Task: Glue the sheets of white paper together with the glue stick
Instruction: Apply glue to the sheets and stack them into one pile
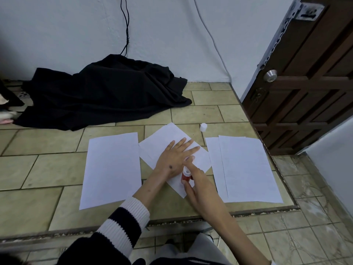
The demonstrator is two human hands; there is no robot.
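Pinning the tilted white paper sheet [172, 138] to the tan tiled tabletop [47, 169], the left hand [173, 157] lies flat with its fingers spread wide and gripping nothing; the open palm most likely serves to keep the thin sheet from sliding or wrinkling while glue is rubbed on. That tilted sheet is the landmark for everything else. Over its near corner, the right hand [198, 186] has its thumb and fingers closed around the small red-bodied glue stick [185, 175], with the forefinger stretched along it toward the pale tip, a pencil-like hold that probably gives control over pressure. The tip sits just beside the left hand's thumb side, apparently at or very near the paper; actual contact cannot be told.

Left of the tilted sheet, and touching or slightly overlapping its left edge, lies a single straight white paper sheet [112, 169], seemingly waiting to be joined. Right of the tilted sheet lie two overlapped white sheets [248, 169], set apart from it by a narrow strip of tile. Beyond its far right corner stands the small white plastic cap [203, 127], upright and well clear of the work, presumably parked where it cannot roll or pick up glue. Farther behind, a heap of black cloth [107, 92] rests against the wall.
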